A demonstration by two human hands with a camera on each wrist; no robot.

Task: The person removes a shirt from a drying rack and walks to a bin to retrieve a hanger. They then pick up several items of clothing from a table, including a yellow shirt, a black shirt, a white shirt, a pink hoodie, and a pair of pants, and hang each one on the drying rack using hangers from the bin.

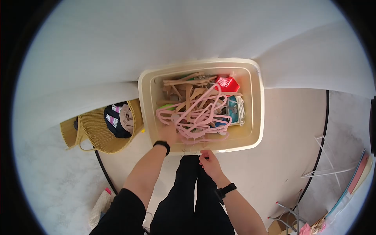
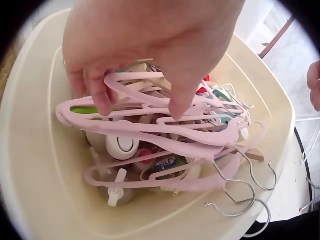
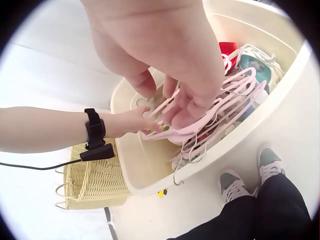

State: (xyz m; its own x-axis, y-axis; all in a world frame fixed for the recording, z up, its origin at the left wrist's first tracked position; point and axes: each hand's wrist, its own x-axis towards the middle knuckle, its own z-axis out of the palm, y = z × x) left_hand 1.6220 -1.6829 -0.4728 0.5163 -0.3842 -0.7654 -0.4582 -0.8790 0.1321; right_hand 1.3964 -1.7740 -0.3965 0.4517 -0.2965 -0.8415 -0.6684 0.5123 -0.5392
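Observation:
Several pink hangers (image 1: 203, 122) with metal hooks lie in a jumble on top of a cream plastic tub's contents. My left hand (image 1: 169, 134) reaches into the tub (image 1: 256, 105) from the near left. In the left wrist view, its thumb and fingers point down, spread apart, with their tips right at the bars of the pink hangers (image 2: 192, 137). My right hand (image 1: 211, 163) hangs loosely curled and empty by the tub's near rim. The right wrist view shows this right hand (image 3: 160, 60) overlapping the hangers, fingers relaxed.
Wooden hangers (image 1: 190, 83), a red plastic item (image 1: 228, 85) and a teal item (image 1: 232, 109) also fill the tub. A woven basket (image 1: 100, 133) holding clothes tips over to the left. White wire racks (image 1: 331, 170) stand at right.

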